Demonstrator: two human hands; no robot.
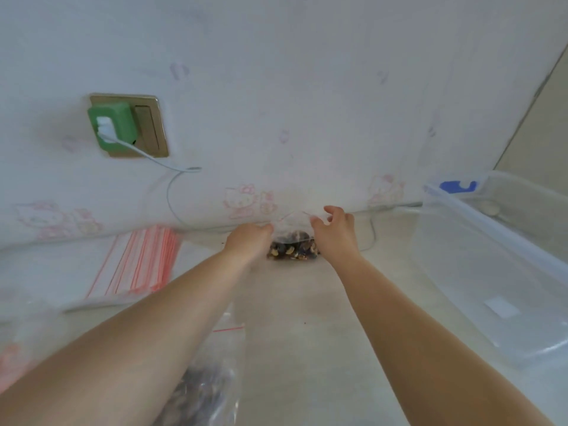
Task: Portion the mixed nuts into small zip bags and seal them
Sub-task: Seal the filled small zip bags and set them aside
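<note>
1. Both arms reach out over the pale table [307,348] toward the wall, and the two hands meet at a small zip bag [293,238] standing near the table's far edge.
2. The left hand [247,241] has its fingers curled in on the bag's upper left corner — it pinches the clear plastic there.
3. The right hand [335,230] holds the upper right corner; the thumb and first fingers close on the plastic while the other fingers lift loosely above it.
4. The bag's lower half holds mixed nuts [292,250], dark and tan pieces heaped against the table. Its red-lined top edge is stretched between the two hands; whether the strip is pressed closed, I cannot tell.
5. To the left lies a stack of spare bags [138,262] with red strips, fanned out flat on the table, well apart from the hands.
6. Under the left forearm, near the bottom of the view, sits a big clear bag [203,388] with dark contents, blurred and partly hidden by the arm.
7. On the right stands a clear plastic bin [491,256] with a blue clip on its far rim.
8. On the wall, a green plug [112,126] sits in a socket, with a white cable [172,192] trailing down behind the table.
</note>
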